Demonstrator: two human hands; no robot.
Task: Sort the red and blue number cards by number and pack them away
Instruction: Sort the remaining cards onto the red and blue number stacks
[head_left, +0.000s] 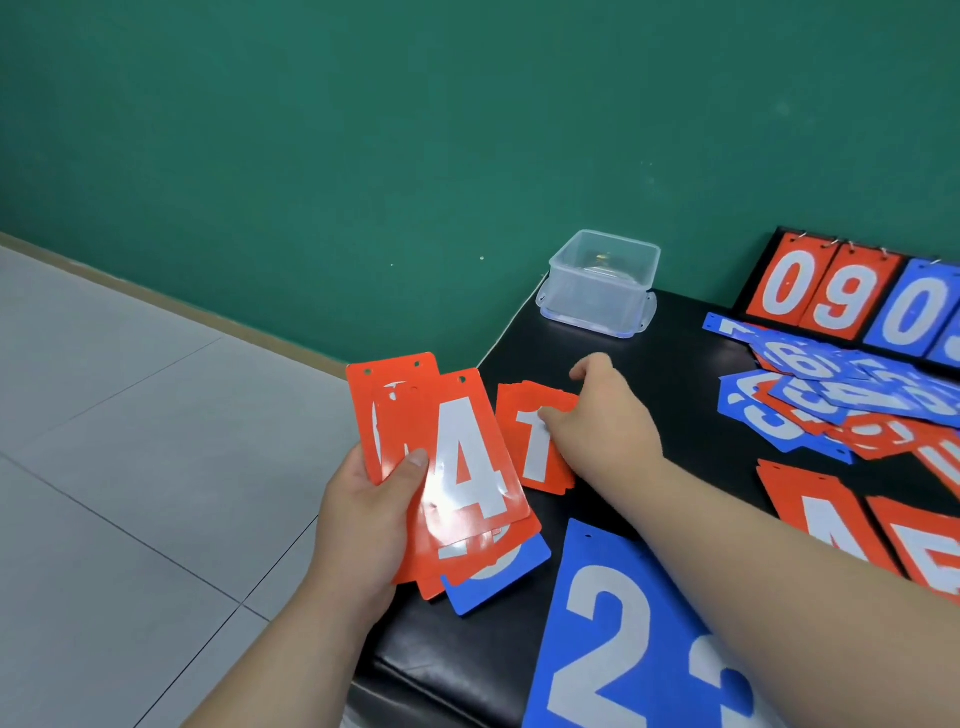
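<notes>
- Head view: off the left edge of the bench (675, 364), over the floor, the left hand (358, 525) holds a fan of cards (467, 457). Its fingers wrap behind the fan and the thumb clamps the front. A red 4 is on top, more red cards sit behind it, and one blue card (498, 577) is at the bottom.
- Just inside the left edge lies a small red 1 stack (535, 447). The right hand (608, 421) is on it, thumb on the top card's face and fingers curled past its far edge. Whether they actually pinch the card I cannot tell.
- At the far left corner stands a clear plastic box (602, 283), holding no cards.
- By the near edge lie big blue 2 cards (608, 623).
- Toward the right edge are a red 4 (826, 514) and a red 5 (924, 545), with a jumbled pile (831, 405) of blue and red cards beyond them. A flip scoreboard (841, 296) stands at the far edge.
- Sorting looks to be midway: number stacks are started, but the pile is unsorted and nothing is packed.
- Next, the right hand probably needs to let go of the 1 and take the held 4 across to the red 4.
</notes>
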